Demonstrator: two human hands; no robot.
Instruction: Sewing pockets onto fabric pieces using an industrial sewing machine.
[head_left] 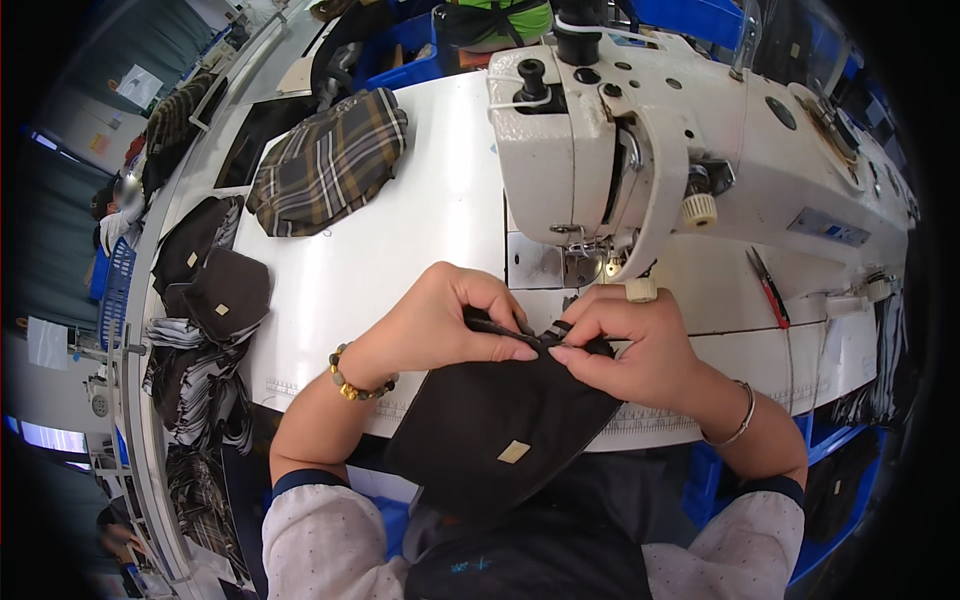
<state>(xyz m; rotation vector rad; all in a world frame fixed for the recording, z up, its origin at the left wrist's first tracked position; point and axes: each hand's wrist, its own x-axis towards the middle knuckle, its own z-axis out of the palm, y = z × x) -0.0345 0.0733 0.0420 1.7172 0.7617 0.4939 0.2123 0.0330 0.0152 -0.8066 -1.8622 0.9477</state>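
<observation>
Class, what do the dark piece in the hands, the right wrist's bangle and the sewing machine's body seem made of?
Dark piece: matte fabric, judging by its soft folds and dull surface; fibre unclear.
Bangle: probably polished metal, given its silvery shine.
Sewing machine's body: likely painted metal, off-white, slightly glossy, with bright highlights.

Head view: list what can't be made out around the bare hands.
In the head view:
Underside of the dark brown, flat cloth piece: hidden by its upper face.
Whether its small cream rectangular label bears print: too small.
Several fingertips of the left hand and right hand: hidden by the hands and cloth.
Needle tip of the white metal sewing machine: too small among metal parts.
</observation>
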